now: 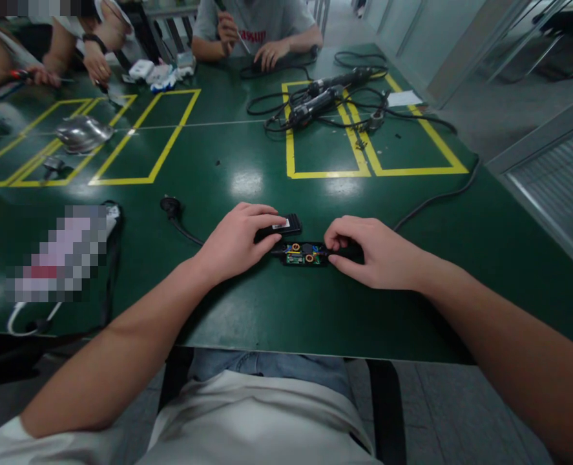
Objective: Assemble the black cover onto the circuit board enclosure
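An opened black casing (304, 256) with a green circuit board, copper-coloured rings and small wires inside lies on the green table between my hands. Just behind it rests a black cover (290, 224) with a white label. My left hand (240, 240) touches the cover with its fingertips, while its thumb is at the casing's left end, the fingers apart. At the right end, my right hand (364, 250) has its fingers curled around the black cable end of the casing. A black plug (171, 206) on a cable lies to the left of my left hand.
Black electric screwdrivers (315, 106) with coiled cables lie at the back right over yellow tape rectangles. A metal bowl-like part (83, 134) sits at the back left. People work across the table. A blurred-out item lies at left.
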The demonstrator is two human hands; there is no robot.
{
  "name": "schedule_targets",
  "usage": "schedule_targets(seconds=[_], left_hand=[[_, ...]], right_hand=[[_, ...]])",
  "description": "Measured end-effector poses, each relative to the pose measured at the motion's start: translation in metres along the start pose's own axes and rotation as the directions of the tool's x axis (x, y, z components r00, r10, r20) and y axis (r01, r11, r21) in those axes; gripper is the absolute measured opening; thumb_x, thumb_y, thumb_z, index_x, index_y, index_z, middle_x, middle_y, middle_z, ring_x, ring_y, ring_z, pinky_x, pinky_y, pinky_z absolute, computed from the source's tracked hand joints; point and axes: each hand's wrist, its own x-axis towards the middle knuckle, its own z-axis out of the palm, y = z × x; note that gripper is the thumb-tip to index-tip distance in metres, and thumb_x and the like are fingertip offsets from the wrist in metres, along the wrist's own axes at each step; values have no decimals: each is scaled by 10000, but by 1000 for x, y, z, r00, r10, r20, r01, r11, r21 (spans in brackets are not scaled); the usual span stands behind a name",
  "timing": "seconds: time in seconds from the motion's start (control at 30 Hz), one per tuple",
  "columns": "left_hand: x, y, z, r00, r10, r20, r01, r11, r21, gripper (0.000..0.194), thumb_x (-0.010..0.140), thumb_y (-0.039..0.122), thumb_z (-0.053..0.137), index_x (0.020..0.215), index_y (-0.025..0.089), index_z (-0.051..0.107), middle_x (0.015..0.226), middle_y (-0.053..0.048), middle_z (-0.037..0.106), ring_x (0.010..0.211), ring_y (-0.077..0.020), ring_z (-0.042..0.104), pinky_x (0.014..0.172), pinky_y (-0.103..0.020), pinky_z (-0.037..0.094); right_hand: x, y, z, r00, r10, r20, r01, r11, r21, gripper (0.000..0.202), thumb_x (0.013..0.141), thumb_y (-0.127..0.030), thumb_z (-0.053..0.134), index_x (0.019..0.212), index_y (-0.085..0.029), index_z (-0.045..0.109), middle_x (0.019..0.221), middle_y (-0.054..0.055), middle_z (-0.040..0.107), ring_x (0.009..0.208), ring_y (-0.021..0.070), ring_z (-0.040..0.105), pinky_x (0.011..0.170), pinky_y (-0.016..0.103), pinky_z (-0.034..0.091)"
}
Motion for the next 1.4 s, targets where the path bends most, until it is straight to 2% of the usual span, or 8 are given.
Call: schedule_targets(seconds=[0.13,0.3,0.47,0.93,1.1,1.2,1.3,1.4], left_hand=[[-1,0,-1,999,-46,-13,46,999,-26,358,1058,263,721,1407,231,798,1333,-101,823,1229,-283,737,1132,-479,582],[-8,15,-6,984,153,-93,-162,982,-94,387,1127,332,644,1486,232,749,1419,-130,770,1288,-274,711,1148,-459,574],[-8,19,-3,955,281,96,-272,958,-93,328,1138,300,626,1413,266,801,1341,-118,795,1207,-261,723,1110,-461,586],[-6,21,-5,961,256,107,-246,964,-100,322,1135,275,619,1411,215,773,1316,-114,818,1162,-249,730,1089,-434,578],[-3,15,-6,997,27,-71,-27,1000,-8,290,1099,285,642,1357,188,731,1271,-113,819,1174,-284,716,1078,-466,568],[-2,9,-2,996,-69,-49,71,997,39,180,1050,263,697,1211,196,744,1205,-101,824,1151,-295,708,1044,-468,575],[-1,7,1,998,-60,10,60,998,37,125,1051,242,676,1146,207,749,1247,-98,817,1148,-285,716,1043,-466,579],[-3,10,-5,1000,5,-27,-4,1000,30,142,1063,255,646,1098,198,771,1306,-118,788,1178,-280,718,1064,-462,574]], right_hand=[[1,2,0,1000,3,23,-2,1000,-23,130,834,-199,692,889,-255,588,868,37,681,811,238,599,774,362,444],[3,5,-2,1000,0,28,2,998,-62,209,831,-224,715,816,-269,512,842,47,649,855,267,561,787,382,417],[4,4,-2,999,5,34,-3,998,-68,243,818,-201,727,796,-271,495,826,44,631,843,264,537,773,388,400],[3,5,-2,999,7,41,-3,996,-86,259,816,-203,715,792,-274,467,804,33,603,820,255,512,759,380,378],[2,7,-2,999,3,43,1,996,-86,259,840,-212,710,790,-276,464,805,36,601,822,259,521,760,386,389],[2,6,-2,999,-6,46,10,996,-92,239,854,-220,696,796,-273,470,812,36,605,819,255,534,761,386,393],[2,4,-2,1000,-8,30,11,997,-76,214,884,-255,702,811,-269,501,815,35,624,801,246,549,754,378,401],[3,1,-2,1000,4,6,-4,1000,-30,192,906,-283,721,832,-262,545,807,26,653,754,222,562,726,359,414]])
